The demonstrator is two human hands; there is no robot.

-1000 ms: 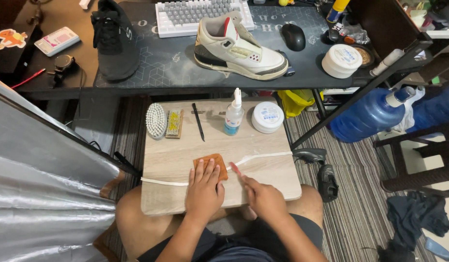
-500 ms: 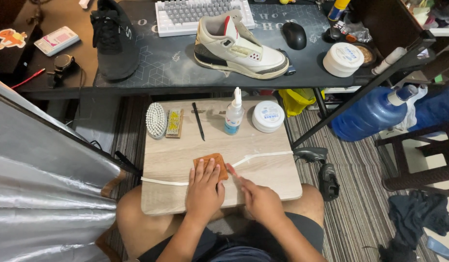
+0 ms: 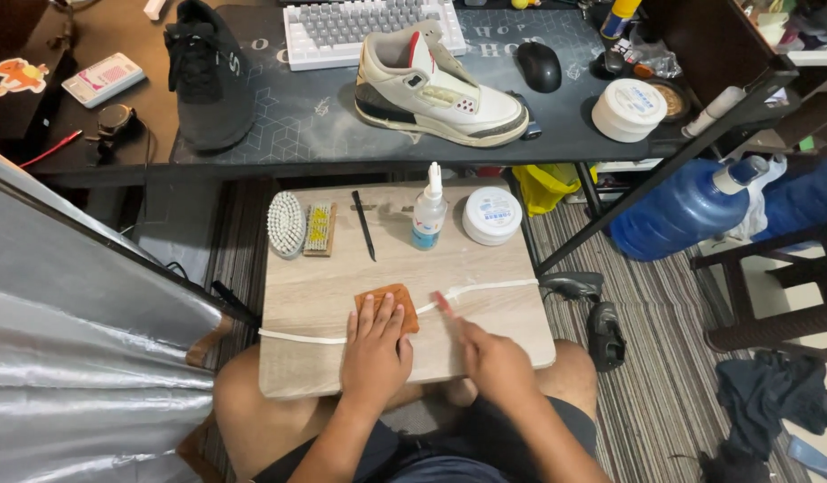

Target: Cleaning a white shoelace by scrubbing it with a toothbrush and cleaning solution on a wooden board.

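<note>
Lying low in the middle of the frame, on the pale wooden lap board [image 3: 485, 268], orange-brown cloth [image 3: 388, 304] and white shoelace [image 3: 485, 291], the lace crossing the board from left to right and passing under the cloth. Pressing flat on the cloth with fingers spread, left hand [image 3: 375, 353]. Pointing one finger at the lace just right of the cloth, right hand [image 3: 494, 358], blurred, not pinching anything as far as can be told. Standing along the board's upper edge: white brush [image 3: 286, 224], wooden brush [image 3: 320, 228], thin black tool [image 3: 363, 224], small bottle [image 3: 429, 215], round white jar [image 3: 491, 215]. Sitting higher up on the dark counter [image 3: 297, 116]: white sneaker [image 3: 440, 89], black shoe [image 3: 208, 72], keyboard [image 3: 369, 27].
</note>
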